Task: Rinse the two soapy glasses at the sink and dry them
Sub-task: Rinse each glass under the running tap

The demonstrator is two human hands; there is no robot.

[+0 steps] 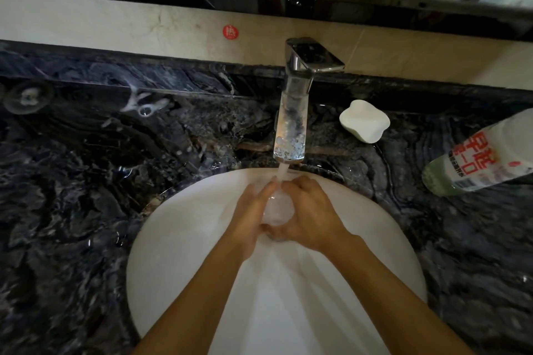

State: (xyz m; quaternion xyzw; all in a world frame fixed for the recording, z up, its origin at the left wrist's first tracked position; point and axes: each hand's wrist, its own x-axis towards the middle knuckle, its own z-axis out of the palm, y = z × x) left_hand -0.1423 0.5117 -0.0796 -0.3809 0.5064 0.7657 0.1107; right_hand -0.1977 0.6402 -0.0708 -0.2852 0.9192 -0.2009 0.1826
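Our left hand [250,212] and right hand [313,216] clamp fingers [301,185] round the glass [278,207] under the stream [281,172]; slick soap could let it slip into the sink [173,225].

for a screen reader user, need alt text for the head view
The left hand and right hand hold a clear glass under the running faucet, over a white sink; a soap dish and labelled bottle sit on the dark marble counter.
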